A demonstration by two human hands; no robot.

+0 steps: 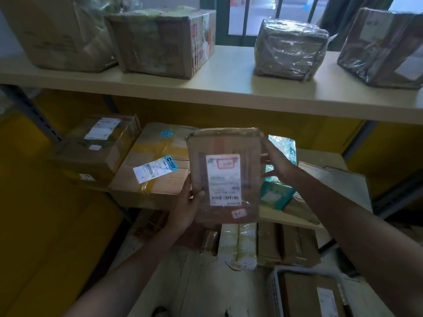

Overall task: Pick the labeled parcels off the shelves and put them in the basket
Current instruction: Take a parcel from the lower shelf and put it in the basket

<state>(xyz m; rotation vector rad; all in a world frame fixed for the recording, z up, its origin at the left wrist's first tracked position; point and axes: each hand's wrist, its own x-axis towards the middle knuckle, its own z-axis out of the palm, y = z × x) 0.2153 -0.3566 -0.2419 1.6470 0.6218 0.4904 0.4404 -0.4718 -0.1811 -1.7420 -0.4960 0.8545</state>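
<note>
I hold a flat brown cardboard parcel (225, 143) upright in front of the middle shelf, its white barcode label facing me. My left hand (186, 205) grips its lower left edge, thumb on the front. Fingers of my right hand (275, 164) clasp the right edge. The white basket (274, 291) stands at the lower right on the floor, with a labeled brown box (306, 296) inside it.
The middle shelf (270, 213) carries two labeled cardboard boxes (151, 170) on the left and teal bags (274, 193) behind the parcel. The top shelf (229, 88) bears several wrapped boxes. More parcels (263, 245) sit on the lowest level. Yellow panels flank the rack.
</note>
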